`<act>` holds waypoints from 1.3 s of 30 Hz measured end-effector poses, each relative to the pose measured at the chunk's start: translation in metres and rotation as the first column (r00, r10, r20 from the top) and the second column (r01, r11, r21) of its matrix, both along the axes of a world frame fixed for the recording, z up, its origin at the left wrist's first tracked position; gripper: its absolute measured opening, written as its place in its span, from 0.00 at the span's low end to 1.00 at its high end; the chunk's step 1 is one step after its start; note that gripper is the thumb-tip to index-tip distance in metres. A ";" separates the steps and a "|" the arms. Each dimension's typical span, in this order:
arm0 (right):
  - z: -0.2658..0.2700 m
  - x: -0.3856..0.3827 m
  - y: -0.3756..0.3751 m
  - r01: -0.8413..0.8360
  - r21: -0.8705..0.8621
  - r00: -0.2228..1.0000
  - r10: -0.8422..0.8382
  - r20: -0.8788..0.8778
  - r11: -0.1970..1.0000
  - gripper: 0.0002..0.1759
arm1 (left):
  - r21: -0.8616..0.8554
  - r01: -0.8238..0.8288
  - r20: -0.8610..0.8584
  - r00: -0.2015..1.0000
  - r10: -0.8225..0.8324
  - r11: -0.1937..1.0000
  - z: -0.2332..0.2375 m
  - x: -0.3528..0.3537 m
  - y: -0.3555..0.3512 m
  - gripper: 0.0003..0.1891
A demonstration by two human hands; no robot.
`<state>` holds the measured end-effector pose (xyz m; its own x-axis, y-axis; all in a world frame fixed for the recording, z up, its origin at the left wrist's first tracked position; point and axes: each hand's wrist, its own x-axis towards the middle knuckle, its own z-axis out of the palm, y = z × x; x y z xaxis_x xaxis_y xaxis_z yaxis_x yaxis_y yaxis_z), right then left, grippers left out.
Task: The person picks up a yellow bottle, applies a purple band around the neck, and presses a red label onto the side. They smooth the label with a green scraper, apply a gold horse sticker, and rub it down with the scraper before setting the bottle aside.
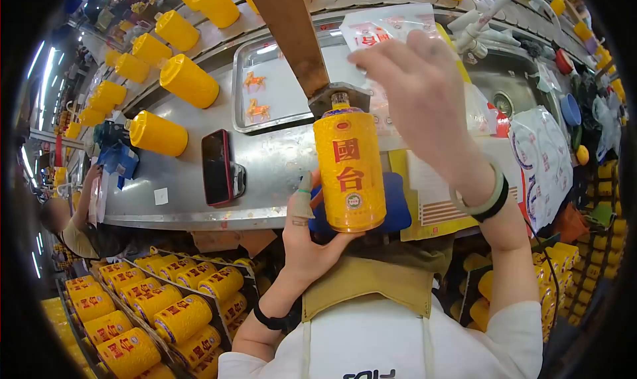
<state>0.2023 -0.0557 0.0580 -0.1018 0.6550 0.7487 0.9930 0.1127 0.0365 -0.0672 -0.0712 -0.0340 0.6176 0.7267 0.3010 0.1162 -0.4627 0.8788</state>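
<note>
My left hand (pixel 306 246) is wrapped round the lower end of a yellow bottle (pixel 350 180) with red characters and a small round emblem. Tape covers one of its fingers. The bottle's clear glass neck sits against a metal bracket (pixel 338 99) at the end of a wooden bar (pixel 288 31). My right hand (pixel 424 94) is raised over white sheets with red print (pixel 388 29), its fingers bent and apart, slightly blurred. No object shows in it. A metal tray (pixel 282 74) holds two small orange horse-shaped decals (pixel 254 80).
A phone (pixel 216 167) lies on the steel bench (pixel 149 206). Yellow bottles (pixel 189 80) line the left and back. A sink with a tap (pixel 501 90) is at right. Crates of yellow bottles (pixel 182 319) stand below the bench. Another person (pixel 79 226) is at far left.
</note>
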 end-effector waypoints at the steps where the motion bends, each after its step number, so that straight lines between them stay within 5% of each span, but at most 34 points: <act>1: 0.006 0.003 0.001 -0.041 0.043 0.990 0.046 -0.130 0.998 0.13 | -0.043 0.018 -0.007 1.000 -0.018 0.999 0.014 0.000 0.001 0.56; 3: 0.013 0.004 -0.003 -0.082 0.096 0.964 0.104 -0.246 0.992 0.12 | -0.118 0.013 -0.002 1.000 -0.013 0.993 0.023 -0.004 0.011 0.61; 5: 0.013 -0.002 -0.026 -0.147 0.072 0.706 0.156 -0.691 0.986 0.11 | -0.372 0.004 0.058 0.998 0.019 0.928 0.034 -0.004 0.027 0.53; 6: 0.009 -0.001 -0.037 -0.146 0.077 0.708 0.158 -0.689 0.986 0.11 | -0.536 0.012 0.106 0.993 0.053 0.844 0.036 -0.001 0.034 0.52; 8: -0.003 0.003 -0.062 -0.172 0.063 0.340 0.119 -0.933 0.983 0.12 | -0.582 0.073 0.099 0.995 -0.019 0.810 0.048 0.013 0.041 0.47; 9: -0.005 0.003 -0.076 -0.166 0.068 0.346 0.122 -0.930 0.984 0.12 | -0.633 0.128 0.092 0.992 -0.091 0.764 0.053 0.021 0.045 0.43; 11: -0.009 0.000 -0.101 -0.217 -0.016 0.166 0.021 -0.986 0.976 0.11 | -0.641 0.112 0.032 0.992 -0.120 0.759 0.060 0.036 0.052 0.40; 14: -0.014 -0.016 -0.109 -0.290 -0.090 0.208 -0.029 -0.978 0.953 0.08 | -0.628 0.022 -0.145 0.979 -0.145 0.778 0.038 0.052 0.058 0.35; 18: -0.010 -0.016 -0.093 -0.296 0.084 0.229 0.156 -0.961 0.952 0.06 | -0.810 0.186 0.098 0.978 -0.184 0.555 0.035 0.053 0.048 0.36; 20: 0.004 -0.002 -0.097 -0.248 0.077 0.243 0.139 -0.960 0.966 0.07 | -0.892 0.423 0.397 0.901 -0.174 0.157 0.049 0.044 0.036 0.38; 22: 0.014 0.000 -0.105 -0.214 0.018 0.232 0.068 -0.970 0.977 0.08 | -0.911 0.326 0.296 0.943 -0.150 0.253 0.058 0.036 0.020 0.43; 24: 0.011 0.002 -0.107 -0.224 0.032 0.288 0.098 -0.953 0.974 0.09 | -0.856 0.514 0.509 0.857 -0.081 0.049 0.042 0.029 0.023 0.46; 28: 0.001 -0.007 -0.122 -0.251 -0.008 0.334 0.079 -0.939 0.968 0.11 | -0.872 0.467 0.452 0.883 -0.126 0.143 0.054 0.033 0.017 0.47; 30: -0.015 -0.011 -0.133 -0.339 -0.031 0.346 0.094 -0.934 0.940 0.13 | -0.844 0.534 0.531 0.845 -0.068 0.053 0.042 0.029 0.019 0.42; 33: -0.022 -0.011 -0.135 -0.352 -0.070 0.304 0.043 -0.952 0.933 0.12 | -0.852 0.436 0.406 0.900 -0.160 0.289 0.043 0.028 0.014 0.33; 36: -0.010 -0.017 -0.135 -0.354 -0.115 0.327 0.008 -0.945 0.928 0.15 | -0.880 0.328 0.310 0.945 -0.107 0.344 0.035 0.030 0.009 0.30; 39: -0.008 -0.033 -0.137 -0.437 -0.239 0.433 -0.030 -0.901 0.867 0.27 | -0.911 0.336 0.342 0.939 -0.015 0.241 0.031 0.034 0.015 0.29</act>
